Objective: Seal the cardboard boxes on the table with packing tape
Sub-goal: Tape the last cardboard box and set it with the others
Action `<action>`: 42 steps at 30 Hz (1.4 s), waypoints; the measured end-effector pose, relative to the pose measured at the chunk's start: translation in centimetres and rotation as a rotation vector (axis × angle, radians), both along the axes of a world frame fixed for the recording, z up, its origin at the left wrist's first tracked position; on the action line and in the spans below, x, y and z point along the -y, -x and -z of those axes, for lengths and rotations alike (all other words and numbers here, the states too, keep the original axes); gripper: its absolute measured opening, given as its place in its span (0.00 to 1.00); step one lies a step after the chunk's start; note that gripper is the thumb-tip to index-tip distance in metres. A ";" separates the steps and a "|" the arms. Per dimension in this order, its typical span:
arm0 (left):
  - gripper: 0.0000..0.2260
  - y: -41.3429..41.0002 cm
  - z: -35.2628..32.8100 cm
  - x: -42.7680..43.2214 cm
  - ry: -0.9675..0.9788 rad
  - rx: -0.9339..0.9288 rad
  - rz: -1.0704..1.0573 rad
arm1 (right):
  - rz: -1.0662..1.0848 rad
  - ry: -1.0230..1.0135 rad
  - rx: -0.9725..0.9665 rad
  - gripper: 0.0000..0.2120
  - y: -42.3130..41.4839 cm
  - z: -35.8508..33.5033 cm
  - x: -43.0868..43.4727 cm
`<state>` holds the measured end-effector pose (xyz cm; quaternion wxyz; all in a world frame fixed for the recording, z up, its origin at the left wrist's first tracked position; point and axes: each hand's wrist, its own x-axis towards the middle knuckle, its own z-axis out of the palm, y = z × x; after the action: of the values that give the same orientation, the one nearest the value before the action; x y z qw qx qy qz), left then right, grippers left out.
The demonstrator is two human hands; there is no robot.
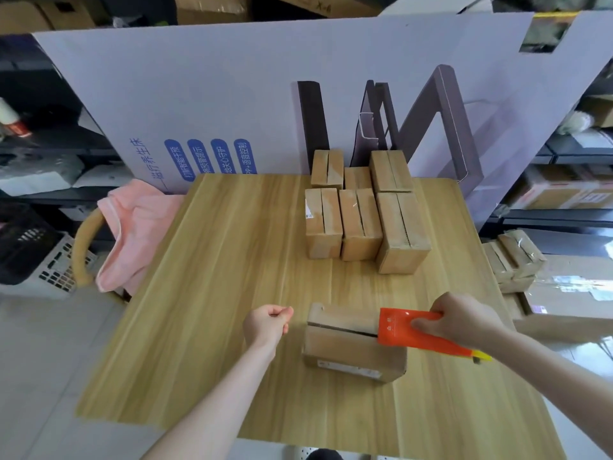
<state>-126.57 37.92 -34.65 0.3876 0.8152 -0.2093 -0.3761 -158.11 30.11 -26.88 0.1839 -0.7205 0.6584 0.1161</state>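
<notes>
A small cardboard box [345, 346] lies on the wooden table [215, 293] in front of me, its top seam running left to right. My right hand [461, 318] grips an orange tape dispenser [408, 330] held over the box's right end. My left hand [267, 323] hovers just left of the box with fingers curled and nothing in it. Several more cardboard boxes [360, 210] with unsealed top seams stand grouped at the far right of the table.
A large white printed cardboard panel [232, 94] stands upright behind the table. A chair with a pink cloth [132, 234] sits at the table's left. More taped boxes [514, 260] are stacked off the right edge. Shelves flank both sides.
</notes>
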 end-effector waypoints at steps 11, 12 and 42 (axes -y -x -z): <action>0.05 0.5 4.6 -0.2 -0.112 -0.037 -0.020 | -0.096 -0.012 -0.126 0.22 -1.7 2.3 1.0; 0.05 0.8 4.9 -0.1 -0.121 -0.049 -0.023 | -0.099 -0.002 -0.133 0.22 -1.9 2.3 1.1; 0.22 2.4 2.6 0.2 -0.066 0.457 0.430 | 0.012 0.014 0.043 0.23 -4.8 2.8 -1.8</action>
<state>-128.96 37.69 -37.24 0.2156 0.8277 -0.4463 -0.2630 -153.30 31.93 -29.72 0.1939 -0.7201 0.6595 0.0947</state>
